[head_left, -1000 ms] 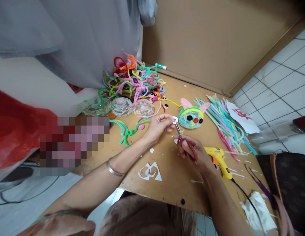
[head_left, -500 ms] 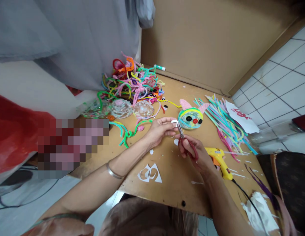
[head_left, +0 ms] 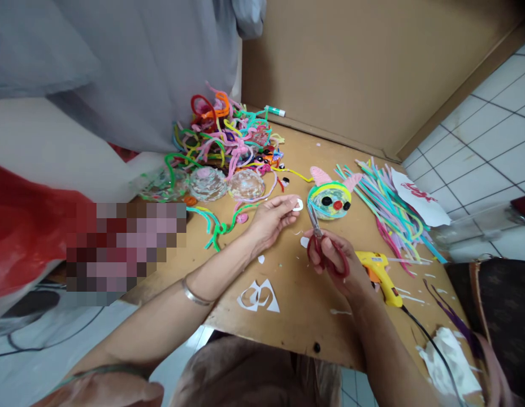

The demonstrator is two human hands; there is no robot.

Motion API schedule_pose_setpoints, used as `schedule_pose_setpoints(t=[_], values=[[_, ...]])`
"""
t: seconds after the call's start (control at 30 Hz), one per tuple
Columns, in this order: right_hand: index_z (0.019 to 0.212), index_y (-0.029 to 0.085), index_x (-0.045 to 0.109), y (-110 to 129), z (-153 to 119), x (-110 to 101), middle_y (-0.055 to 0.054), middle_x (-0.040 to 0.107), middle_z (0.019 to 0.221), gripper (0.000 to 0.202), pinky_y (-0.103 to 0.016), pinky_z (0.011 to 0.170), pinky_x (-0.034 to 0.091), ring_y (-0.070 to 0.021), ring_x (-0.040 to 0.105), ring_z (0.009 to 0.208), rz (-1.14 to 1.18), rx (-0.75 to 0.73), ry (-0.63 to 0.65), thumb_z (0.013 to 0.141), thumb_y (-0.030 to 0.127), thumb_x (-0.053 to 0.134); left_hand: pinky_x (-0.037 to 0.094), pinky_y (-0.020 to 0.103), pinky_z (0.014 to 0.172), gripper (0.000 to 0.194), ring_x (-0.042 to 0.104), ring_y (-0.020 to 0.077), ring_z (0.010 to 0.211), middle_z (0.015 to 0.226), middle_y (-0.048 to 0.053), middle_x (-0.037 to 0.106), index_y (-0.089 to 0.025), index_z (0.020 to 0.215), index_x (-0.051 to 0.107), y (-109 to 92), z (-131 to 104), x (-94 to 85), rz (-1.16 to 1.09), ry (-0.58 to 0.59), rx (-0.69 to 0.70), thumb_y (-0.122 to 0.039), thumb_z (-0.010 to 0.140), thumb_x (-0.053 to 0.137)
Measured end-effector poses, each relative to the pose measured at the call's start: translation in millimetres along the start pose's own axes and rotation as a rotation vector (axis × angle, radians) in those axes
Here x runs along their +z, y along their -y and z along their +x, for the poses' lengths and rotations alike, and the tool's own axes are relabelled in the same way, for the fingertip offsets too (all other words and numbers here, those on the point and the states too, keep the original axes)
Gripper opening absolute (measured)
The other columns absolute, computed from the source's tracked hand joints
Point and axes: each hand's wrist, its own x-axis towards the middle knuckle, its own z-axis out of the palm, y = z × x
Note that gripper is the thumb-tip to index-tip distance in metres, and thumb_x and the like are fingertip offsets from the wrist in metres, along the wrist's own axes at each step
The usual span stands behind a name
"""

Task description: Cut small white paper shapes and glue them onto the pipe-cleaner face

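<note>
Between the thumb and fingers of my left hand (head_left: 274, 219) is a small piece of white paper (head_left: 298, 205). My right hand (head_left: 336, 257) grips red-handled scissors (head_left: 316, 227), their blades pointing up and away, apart from the paper. Just beyond the blades sits a round yarn animal face (head_left: 330, 202) with pink ears, black button eyes and a red button nose. A white paper disc (head_left: 304, 242) lies on the table beside the scissors. Nearer to me lie paper offcuts (head_left: 257, 295) with round holes cut in them.
A tangle of pipe cleaners (head_left: 228, 135) and yarn discs (head_left: 208, 184) fill the back left. Straight pipe cleaners (head_left: 385, 203) lie at the right, behind a yellow glue gun (head_left: 378, 277) with a trailing cord. A brown bag (head_left: 503, 311) stands at the right edge.
The scissors have come away from the white paper, and their blades look closer together. My left hand has shifted slightly left, still pinching the paper.
</note>
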Motion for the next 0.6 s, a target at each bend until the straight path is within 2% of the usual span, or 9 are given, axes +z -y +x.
schedule_pose_setpoints(t=[0.23,0.33,0.4,0.47,0.53,0.6], values=[[0.1,0.019,0.06,9,1,-2,0.005,0.048,0.056,0.042,-0.023,0.044,0.032,-0.009,0.041,0.046,-0.138,0.099,-0.107,0.074,0.05,0.067,0.052,0.019,0.066,0.015,0.063,0.0065,0.063,0.075,0.001,0.069,-0.012,0.078,0.065,2,2,-2.1,-0.009,0.009,0.017,-0.007,0.066,0.073],[0.096,0.019,0.062,7,3,-7,0.004,0.051,0.059,0.039,-0.024,0.046,0.035,-0.0102,0.045,0.048,-0.271,0.076,-0.167,0.072,0.05,0.067,0.053,0.022,0.072,0.019,0.064,0.0071,0.066,0.075,0.0,0.069,-0.013,0.076,0.063,2,4,-4.5,-0.01,0.018,0.042,-0.009,0.062,0.076],[0.094,0.019,0.065,4,4,-12,0.001,0.056,0.064,0.033,-0.025,0.051,0.037,-0.0134,0.051,0.056,-0.527,0.026,-0.165,0.071,0.043,0.07,0.052,0.022,0.072,0.021,0.064,0.0073,0.066,0.072,0.0,0.068,-0.013,0.074,0.062,2,5,-5.7,-0.005,0.021,0.061,-0.01,0.06,0.077],[0.094,0.02,0.068,2,3,-13,-0.002,0.063,0.075,0.027,-0.028,0.059,0.039,-0.0181,0.057,0.068,-0.888,-0.003,-0.13,0.069,0.03,0.072,0.052,0.021,0.072,0.023,0.064,0.0077,0.067,0.072,0.0,0.068,-0.013,0.072,0.061,2,6,-6.2,0.008,0.034,0.09,-0.012,0.057,0.078],[0.102,0.022,0.067,1,1,-12,-0.005,0.066,0.089,0.034,-0.03,0.065,0.04,-0.0219,0.06,0.079,-1.183,0.006,-0.081,0.068,0.02,0.07,0.052,0.021,0.07,0.023,0.064,0.0081,0.067,0.072,0.0,0.068,-0.013,0.07,0.061,2,5,-6.1,0.034,0.051,0.137,-0.014,0.054,0.079],[0.113,0.024,0.063,3,-2,-9,-0.006,0.066,0.097,0.043,-0.03,0.067,0.04,-0.0223,0.06,0.083,-1.31,-0.001,-0.003,0.071,0.016,0.068,0.051,0.021,0.069,0.023,0.063,0.0082,0.066,0.072,0.0,0.068,-0.013,0.068,0.062,2,4,-5.1,0.077,0.065,0.192,-0.017,0.053,0.079]])
